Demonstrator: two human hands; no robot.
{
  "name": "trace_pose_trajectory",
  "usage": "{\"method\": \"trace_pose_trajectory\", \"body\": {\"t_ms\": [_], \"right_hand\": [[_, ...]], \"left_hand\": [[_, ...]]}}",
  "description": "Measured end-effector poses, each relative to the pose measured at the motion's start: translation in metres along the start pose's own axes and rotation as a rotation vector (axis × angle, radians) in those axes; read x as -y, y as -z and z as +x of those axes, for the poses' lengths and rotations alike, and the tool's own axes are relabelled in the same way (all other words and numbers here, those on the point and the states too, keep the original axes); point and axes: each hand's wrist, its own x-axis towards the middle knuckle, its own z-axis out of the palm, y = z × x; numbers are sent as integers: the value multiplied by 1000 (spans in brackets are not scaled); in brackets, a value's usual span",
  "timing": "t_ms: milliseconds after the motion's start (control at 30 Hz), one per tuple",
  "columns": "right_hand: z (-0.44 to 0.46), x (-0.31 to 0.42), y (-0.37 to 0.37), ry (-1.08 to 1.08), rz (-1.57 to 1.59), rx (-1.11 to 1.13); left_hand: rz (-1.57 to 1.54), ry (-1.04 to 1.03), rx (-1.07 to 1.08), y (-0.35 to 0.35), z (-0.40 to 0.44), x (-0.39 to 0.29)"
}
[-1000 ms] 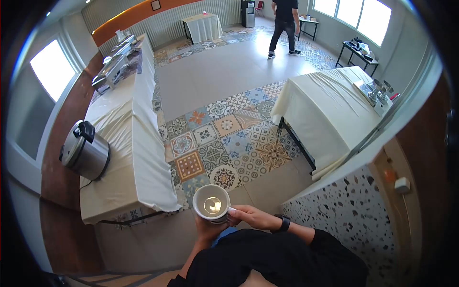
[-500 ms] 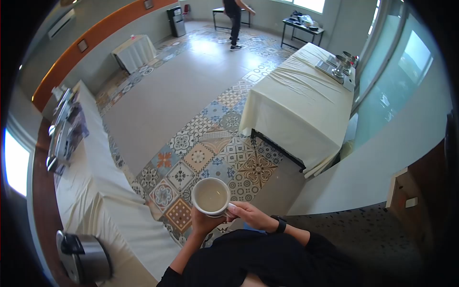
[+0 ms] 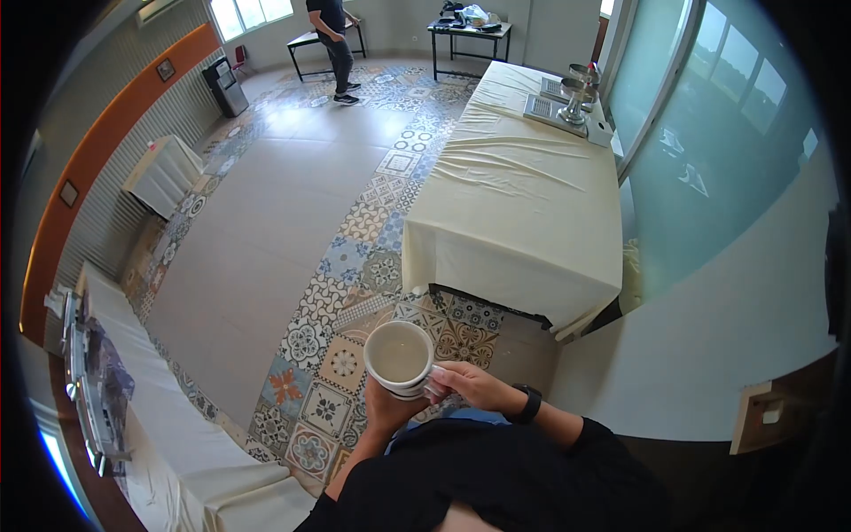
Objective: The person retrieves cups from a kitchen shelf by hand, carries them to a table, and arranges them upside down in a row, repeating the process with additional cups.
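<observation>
holding mug btwn l/r fingers

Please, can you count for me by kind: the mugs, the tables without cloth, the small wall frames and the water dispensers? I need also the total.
White round mug in the left hand and right hand: 1
Dark-legged tables without cloth: 2
Small square wall frames: 2
Tall black-and-grey water dispenser: 1
Total: 6

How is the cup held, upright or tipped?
Upright: the cup has its mouth facing up, left hand beneath, right hand at its side.
</observation>
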Motion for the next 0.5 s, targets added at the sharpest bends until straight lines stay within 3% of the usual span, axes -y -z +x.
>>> {"method": "trace_pose_trajectory", "body": {"t_ms": [200, 367, 500], "right_hand": [[121, 23, 31, -14, -90, 33], [224, 20, 57, -54, -28, 37], [312, 35, 76, -82, 14, 14]], "left_hand": [[16, -8, -94, 51, 98, 19], [31, 14, -126, 91, 172, 82], [-51, 92, -8, 133, 245, 133]]}}
